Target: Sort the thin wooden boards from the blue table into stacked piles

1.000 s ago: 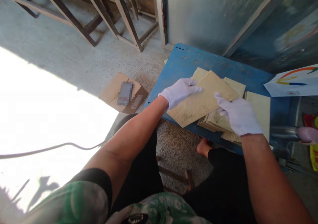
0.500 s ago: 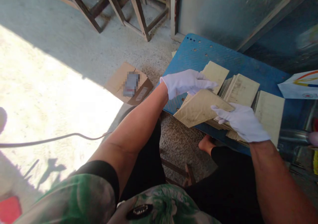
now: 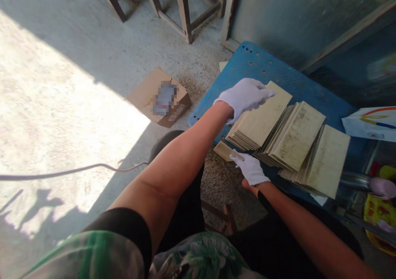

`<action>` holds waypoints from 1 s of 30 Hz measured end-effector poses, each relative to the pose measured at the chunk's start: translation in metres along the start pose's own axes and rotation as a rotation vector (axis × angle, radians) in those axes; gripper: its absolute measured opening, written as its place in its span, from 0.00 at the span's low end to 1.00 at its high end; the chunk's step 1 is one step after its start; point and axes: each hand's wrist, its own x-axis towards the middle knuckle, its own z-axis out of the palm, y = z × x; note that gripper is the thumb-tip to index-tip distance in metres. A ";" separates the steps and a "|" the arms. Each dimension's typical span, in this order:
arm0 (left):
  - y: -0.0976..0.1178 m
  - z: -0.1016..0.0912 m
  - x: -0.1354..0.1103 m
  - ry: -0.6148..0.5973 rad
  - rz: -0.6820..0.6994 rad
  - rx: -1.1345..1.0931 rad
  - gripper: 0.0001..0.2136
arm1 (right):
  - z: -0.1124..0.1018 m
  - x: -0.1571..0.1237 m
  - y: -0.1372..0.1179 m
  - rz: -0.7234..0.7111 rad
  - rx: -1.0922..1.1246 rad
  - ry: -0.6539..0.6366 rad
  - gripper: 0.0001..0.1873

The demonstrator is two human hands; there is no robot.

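Observation:
My left hand (image 3: pixel 244 97), in a white glove, is over the left stack of thin wooden boards (image 3: pixel 262 120), its fingers stretched out toward the far end. Whether the fingertips touch the top board is hard to tell. Lower down, my gloved right hand (image 3: pixel 251 169) grips the end of a thin wooden board (image 3: pixel 223 151) beyond the near edge of the blue table (image 3: pixel 213 99). Part of that board is hidden by the hand. Beside the left stack lean a middle stack (image 3: pixel 301 136), with dark smudges on its top board, and a right stack (image 3: pixel 329 159).
A cardboard box (image 3: pixel 148 91) lies on the floor to the left, near a cable (image 3: pixel 93 166). Wooden stool legs (image 3: pixel 183 10) stand behind. At the right are a white printed bag (image 3: pixel 371 122), a metal cylinder (image 3: pixel 355 180) and a yellow package (image 3: pixel 379 217).
My right hand has moved left and toward me, off the stacks. The board that lay tilted across the left stack is gone from there. My left hand has shifted slightly right.

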 end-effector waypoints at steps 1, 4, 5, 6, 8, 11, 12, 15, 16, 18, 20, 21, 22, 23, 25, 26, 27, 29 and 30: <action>0.001 0.000 0.000 -0.001 0.000 0.007 0.10 | 0.003 0.001 0.005 -0.010 0.004 -0.009 0.25; 0.003 -0.001 -0.001 0.000 0.008 0.028 0.10 | 0.007 0.005 0.015 0.019 0.015 -0.002 0.24; 0.004 -0.001 -0.002 0.005 0.011 0.037 0.09 | 0.007 0.006 0.016 0.046 0.028 0.013 0.25; 0.004 -0.002 -0.002 0.012 0.015 0.046 0.09 | 0.008 0.007 0.016 0.069 0.046 0.024 0.25; 0.004 -0.002 -0.002 0.025 0.029 0.060 0.08 | 0.013 0.009 0.016 0.088 0.090 0.037 0.24; 0.003 -0.004 -0.001 0.029 0.053 0.092 0.09 | 0.026 0.014 0.016 0.084 0.126 0.047 0.24; 0.004 -0.004 -0.001 0.023 0.052 0.110 0.10 | 0.030 0.015 0.016 0.084 0.124 0.049 0.24; 0.004 -0.004 0.000 0.001 0.020 0.157 0.10 | 0.040 0.018 0.016 0.090 0.094 0.052 0.23; 0.004 -0.003 0.000 -0.002 0.011 0.161 0.09 | 0.041 0.019 0.015 0.091 0.085 0.051 0.22; 0.004 -0.001 0.001 0.000 0.003 0.161 0.08 | 0.040 0.019 0.013 0.098 0.076 0.053 0.21; 0.004 0.001 0.001 0.004 0.004 0.159 0.08 | 0.037 0.018 0.011 0.104 0.077 0.054 0.21; 0.004 0.002 0.001 0.004 0.006 0.158 0.08 | 0.036 0.017 0.011 0.105 0.081 0.056 0.22; 0.004 0.003 0.001 0.003 0.008 0.158 0.08 | 0.035 0.017 0.011 0.106 0.086 0.058 0.22; 0.004 0.004 0.001 0.002 0.008 0.157 0.09 | 0.034 0.016 0.011 0.107 0.094 0.059 0.23; 0.005 0.005 0.000 0.002 0.010 0.153 0.09 | 0.034 0.014 0.013 0.109 0.111 0.059 0.24; 0.005 0.005 0.000 0.004 0.011 0.149 0.09 | 0.034 0.013 0.015 0.112 0.118 0.057 0.24; 0.005 0.006 0.000 0.007 0.012 0.144 0.09 | 0.033 0.013 0.016 0.115 0.122 0.055 0.24; 0.002 0.007 0.000 0.015 0.016 0.136 0.08 | 0.033 0.014 0.018 0.126 0.123 0.051 0.24; 0.000 0.007 0.001 0.018 0.022 0.130 0.07 | 0.033 0.014 0.018 0.133 0.118 0.048 0.23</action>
